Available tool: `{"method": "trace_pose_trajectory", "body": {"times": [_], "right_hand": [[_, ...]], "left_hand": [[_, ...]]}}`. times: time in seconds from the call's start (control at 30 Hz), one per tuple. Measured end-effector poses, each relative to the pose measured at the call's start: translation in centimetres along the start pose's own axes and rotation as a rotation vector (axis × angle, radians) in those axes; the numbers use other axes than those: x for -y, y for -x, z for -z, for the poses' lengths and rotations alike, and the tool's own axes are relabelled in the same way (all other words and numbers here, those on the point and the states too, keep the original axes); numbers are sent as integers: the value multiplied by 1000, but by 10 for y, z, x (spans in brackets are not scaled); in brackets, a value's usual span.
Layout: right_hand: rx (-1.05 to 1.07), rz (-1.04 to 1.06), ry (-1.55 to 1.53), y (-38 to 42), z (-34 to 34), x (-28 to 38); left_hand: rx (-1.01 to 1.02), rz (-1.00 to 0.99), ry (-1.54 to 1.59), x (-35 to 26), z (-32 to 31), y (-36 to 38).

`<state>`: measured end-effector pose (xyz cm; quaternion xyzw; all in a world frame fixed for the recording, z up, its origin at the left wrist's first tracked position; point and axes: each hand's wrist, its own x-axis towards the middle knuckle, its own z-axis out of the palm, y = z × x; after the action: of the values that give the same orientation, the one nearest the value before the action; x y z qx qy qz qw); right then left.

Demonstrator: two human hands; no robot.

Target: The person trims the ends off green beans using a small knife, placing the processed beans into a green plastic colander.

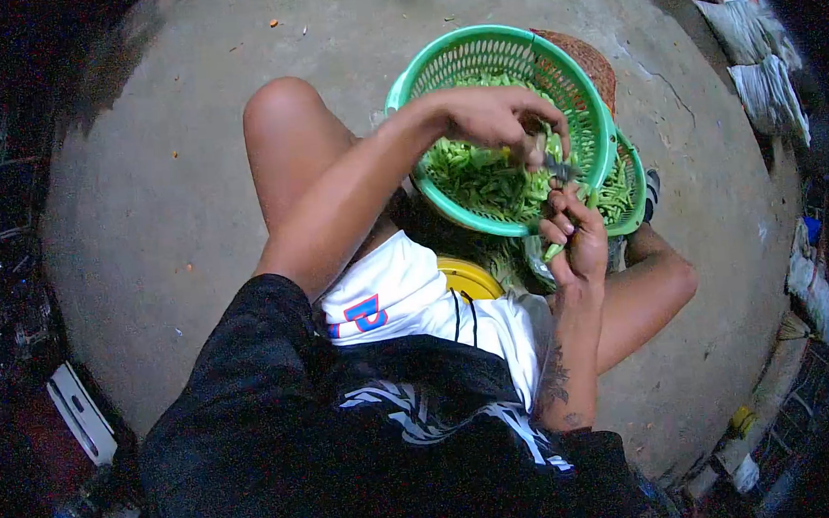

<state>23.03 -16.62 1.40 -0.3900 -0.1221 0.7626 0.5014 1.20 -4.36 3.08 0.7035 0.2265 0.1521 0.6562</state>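
My left hand [506, 123] reaches over a green basket [605, 146], its fingers bent and closed around a small blade [560, 169]. The blade is grey and blurred, and its handle is mostly hidden by the fingers. Just below, at the basket's near right rim, my right hand [577, 236] is curled round a green bean pod [553, 252], whose end sticks out under the fingers. The two hands almost meet at the blade. Many cut green pieces [486, 185] lie in the basket beneath them.
A second green basket [638, 186] with more cut pieces sits under the first. A reddish-brown sack [584, 62] stands behind. A yellow round container [472, 279] is between my legs. White sacks [766, 81] lie at the right edge of the concrete floor [179, 243].
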Motion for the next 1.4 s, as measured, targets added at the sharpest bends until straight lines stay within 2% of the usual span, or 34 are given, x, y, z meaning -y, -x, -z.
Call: {"method": "trace_pose_trajectory", "body": {"times": [0.07, 0.13, 0.2, 0.23, 0.27, 0.33, 0.47, 0.53, 0.6, 0.67, 0.7, 0.73, 0.8, 0.83, 0.87, 0.93, 1.03, 1.17, 1.23, 1.33, 1.37, 1.4], "right_hand": [[41, -21, 0, 0, 1, 1], [60, -16, -15, 2, 1, 2], [64, -19, -13, 1, -2, 2], [62, -29, -7, 0, -3, 2], [60, -29, -7, -1, -4, 1], [51, 4, -25, -1, -2, -3], [15, 45, 81, 0, -4, -7], [-11, 62, 20, -2, -2, -10], [39, 39, -23, -7, 7, -12], [92, 15, -66, -7, 15, -11], [108, -1, -81, -5, 11, -8], [126, -17, -96, -5, 7, -7], [116, -14, -112, -6, 5, -7], [99, -15, -127, -6, 4, -8], [98, -14, -127, -6, 2, -8], [6, 48, -74, -3, -4, -10], [-10, 68, -61, -3, -2, -12], [27, 85, -61, -4, 3, -11], [85, 28, -60, -5, 1, -9], [76, 15, -105, -5, -15, 1], [161, -28, -209, -9, -8, 3], [161, -28, -208, -9, -8, 3]], "left_hand": [[-24, -45, 86, 11, 19, 1], [-71, 21, 113, 13, 25, 2], [-97, -82, -53, 11, 21, 0], [-38, 2, 12, 9, 13, 0], [-26, -51, -152, 6, 9, -2], [-12, 14, -38, 2, 3, -2], [3, 17, -17, 1, 3, -2], [46, -37, -161, -5, -6, -4], [65, 16, -90, -2, -4, -3], [23, -43, 27, 7, 8, -3], [-40, -118, -112, 6, 15, -4], [-42, -118, -117, 6, 18, -2], [-48, 32, 144, 3, 22, 3], [-73, -43, -100, 1, 16, 1], [-17, -19, -24, 0, 10, 2], [57, 32, -65, -1, -2, -2], [44, -70, 41, -2, -8, -2], [122, -36, 86, -3, 8, 1], [-58, -14, 140, -1, 22, 6], [-109, -9, 86, 0, 28, 9], [-169, -51, 48, 2, 24, 8], [-169, -52, 49, 4, 24, 8]]}}
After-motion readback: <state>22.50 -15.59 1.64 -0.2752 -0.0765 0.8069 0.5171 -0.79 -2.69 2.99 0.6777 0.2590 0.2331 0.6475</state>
